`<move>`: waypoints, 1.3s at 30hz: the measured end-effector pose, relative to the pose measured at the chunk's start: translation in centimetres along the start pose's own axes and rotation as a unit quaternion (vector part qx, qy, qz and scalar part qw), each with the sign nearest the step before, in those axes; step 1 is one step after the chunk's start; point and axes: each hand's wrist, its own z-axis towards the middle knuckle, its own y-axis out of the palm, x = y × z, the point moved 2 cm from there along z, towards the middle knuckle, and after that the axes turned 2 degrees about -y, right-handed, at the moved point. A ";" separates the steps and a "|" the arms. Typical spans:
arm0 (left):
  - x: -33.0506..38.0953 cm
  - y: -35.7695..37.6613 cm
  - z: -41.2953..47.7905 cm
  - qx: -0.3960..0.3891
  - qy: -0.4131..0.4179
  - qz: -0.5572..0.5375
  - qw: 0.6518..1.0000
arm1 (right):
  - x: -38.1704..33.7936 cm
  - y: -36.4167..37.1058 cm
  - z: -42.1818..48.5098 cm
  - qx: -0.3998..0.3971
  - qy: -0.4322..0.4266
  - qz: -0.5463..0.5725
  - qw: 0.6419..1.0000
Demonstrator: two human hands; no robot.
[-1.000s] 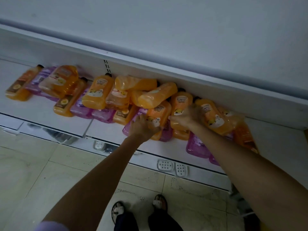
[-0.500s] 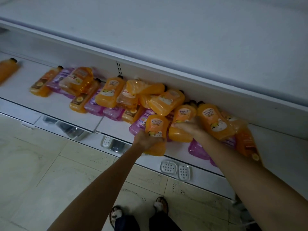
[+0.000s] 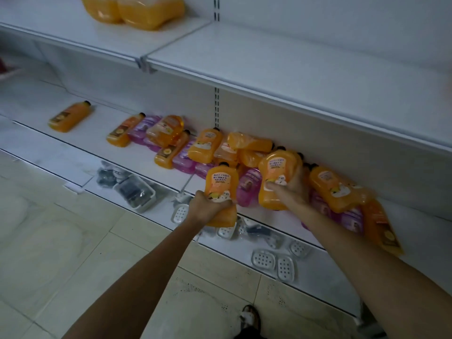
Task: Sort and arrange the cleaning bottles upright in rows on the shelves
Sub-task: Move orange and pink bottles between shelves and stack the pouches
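My left hand (image 3: 206, 209) grips the lower part of a wide orange bottle (image 3: 221, 182), held upright in front of the shelf edge. My right hand (image 3: 292, 189) holds a second wide orange bottle (image 3: 277, 172), lifted above the heap. Behind them a pile of orange and purple bottles (image 3: 208, 148) lies on its side along the white lower shelf (image 3: 80, 143). A lone slim orange bottle (image 3: 69, 116) lies far left. More orange bottles (image 3: 335, 189) lie to the right under my forearm.
The upper shelf (image 3: 281, 67) juts out above the pile, with two large orange bottles (image 3: 137, 9) at its top left. White soap dishes (image 3: 272, 261) and a grey basket (image 3: 137, 194) sit on the bottom ledge. Tiled floor and my foot (image 3: 249, 319) are below.
Both hands have lifted their orange bottles up and clear of the pile. The view has tilted upward, so the upper shelf and its bottles have come into sight.
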 end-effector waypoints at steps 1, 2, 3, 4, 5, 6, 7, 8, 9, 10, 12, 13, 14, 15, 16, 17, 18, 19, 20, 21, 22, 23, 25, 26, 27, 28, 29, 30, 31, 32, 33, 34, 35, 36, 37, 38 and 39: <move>-0.4 -1.5 -0.7 0.006 0.006 -0.010 1.000 | -1.4 0.9 -1.2 -0.012 -0.022 -0.003 1.000; -0.8 -3.1 -1.3 0.013 0.014 -0.013 1.000 | -3.0 2.0 -2.3 -0.025 -0.049 -0.005 0.998; -1.1 -4.9 -1.9 0.024 0.022 -0.004 0.999 | -4.7 3.1 -3.4 -0.038 -0.078 -0.006 0.996; -1.4 -6.9 -2.7 0.039 0.028 0.010 0.999 | -6.5 4.5 -4.4 -0.055 -0.108 -0.004 0.993; -1.7 -9.0 -3.5 0.059 0.035 0.022 0.997 | -8.4 5.8 -5.6 -0.078 -0.137 -0.001 0.988; -2.0 -11.2 -4.2 0.077 0.045 0.031 0.996 | -10.3 7.2 -6.7 -0.100 -0.167 0.004 0.981; -2.2 -13.4 -4.9 0.093 0.056 0.035 0.994 | -12.3 8.5 -7.7 -0.120 -0.197 0.010 0.973; -2.3 -15.8 -5.7 0.109 0.065 0.038 0.991 | -14.3 9.8 -8.8 -0.135 -0.226 0.019 0.965; -2.4 -18.1 -6.4 0.131 0.074 0.039 0.988 | -16.2 11.0 -9.9 -0.148 -0.248 0.031 0.957; -2.5 -20.4 -7.3 0.157 0.081 0.037 0.984 | -18.0 12.1 -10.8 -0.157 -0.269 0.044 0.949; -2.7 -24.7 -9.2 0.211 0.090 0.028 0.973 | -21.4 14.0 -12.6 -0.167 -0.304 0.056 0.936; -2.6 -26.2 -9.8 0.227 0.094 0.022 0.969 | -22.7 14.5 -13.1 -0.168 -0.315 0.058 0.932; -2.6 -27.9 -10.5 0.245 0.098 0.016 0.965 | -24.1 15.0 -13.7 -0.172 -0.328 0.065 0.927; -2.7 -29.6 -11.1 0.263 0.105 0.009 0.959 | -25.7 15.5 -14.5 -0.179 -0.343 0.070 0.919; -2.6 -31.0 -11.6 0.276 0.114 0.000 0.954 | -27.2 15.9 -15.0 -0.181 -0.357 0.074 0.913; -2.5 -32.4 -12.0 0.288 0.121 -0.008 0.950 | -28.8 16.1 -15.3 -0.178 -0.374 0.079 0.907; -2.1 -33.7 -12.1 0.299 0.129 -0.014 0.945 | -30.3 16.2 -15.6 -0.175 -0.389 0.087 0.900; -1.7 -34.9 -11.9 0.306 0.137 -0.017 0.942 | -31.8 16.0 -15.7 -0.173 -0.402 0.095 0.894; -1.0 -35.8 -11.7 0.309 0.146 -0.018 0.940 | -33.2 15.8 -15.5 -0.170 -0.412 0.101 0.890; -0.1 -36.6 -11.4 0.307 0.152 -0.022 0.939 | -34.5 15.5 -15.1 -0.168 -0.418 0.104 0.887; 0.9 -37.2 -11.0 0.300 0.165 -0.025 0.939 | -35.8 15.1 -14.6 -0.164 -0.423 0.106 0.885; 2.0 -37.7 -10.4 0.292 0.177 -0.032 0.940 | -37.0 14.6 -14.1 -0.154 -0.426 0.105 0.885; 4.5 -38.3 -8.9 0.284 0.197 -0.049 0.937 | -39.0 13.8 -12.4 -0.134 -0.430 0.103 0.887; 5.8 -38.6 -8.0 0.285 0.209 -0.054 0.934 | -39.8 13.5 -11.4 -0.126 -0.430 0.103 0.888; 7.2 -38.8 -7.0 0.287 0.221 -0.057 0.930 | -40.5 13.1 -10.3 -0.115 -0.430 0.102 0.890; 8.6 -38.9 -6.1 0.284 0.234 -0.057 0.928 | -41.1 12.8 -9.1 -0.103 -0.429 0.104 0.891; 9.9 -39.1 -5.0 0.271 0.243 -0.058 0.930 | -41.7 12.3 -7.9 -0.091 -0.424 0.104 0.895; 11.0 -39.2 -4.0 0.257 0.249 -0.055 0.932 | -42.0 11.9 -6.7 -0.078 -0.414 0.106 0.901; 12.0 -39.3 -3.0 0.250 0.251 -0.051 0.934 | -42.3 11.4 -5.4 -0.062 -0.403 0.107 0.907; 12.7 -39.6 -1.9 0.249 0.252 -0.046 0.934 | -42.4 11.0 -4.1 -0.045 -0.389 0.109 0.914; 13.4 -39.8 -0.8 0.248 0.250 -0.041 0.935 | -42.4 10.5 -2.8 -0.028 -0.374 0.109 0.921; 14.1 -40.0 0.1 0.244 0.250 -0.033 0.936 | -42.3 10.0 -1.5 -0.010 -0.359 0.111 0.927; 14.7 -40.1 1.1 0.235 0.252 -0.026 0.938 | -42.1 9.5 -0.3 0.008 -0.346 0.108 0.932; 15.4 -40.2 2.1 0.229 0.259 -0.019 0.938 | -41.9 9.0 0.8 0.024 -0.334 0.104 0.936; 15.9 -40.3 3.2 0.226 0.263 -0.012 0.938 | -41.6 8.6 1.8 0.037 -0.322 0.102 0.941; 16.5 -40.5 4.4 0.227 0.267 -0.008 0.937 | -41.3 8.2 2.8 0.048 -0.307 0.103 0.945; 17.1 -40.7 5.4 0.226 0.270 -0.009 0.936 | -41.0 7.9 3.7 0.059 -0.291 0.104 0.949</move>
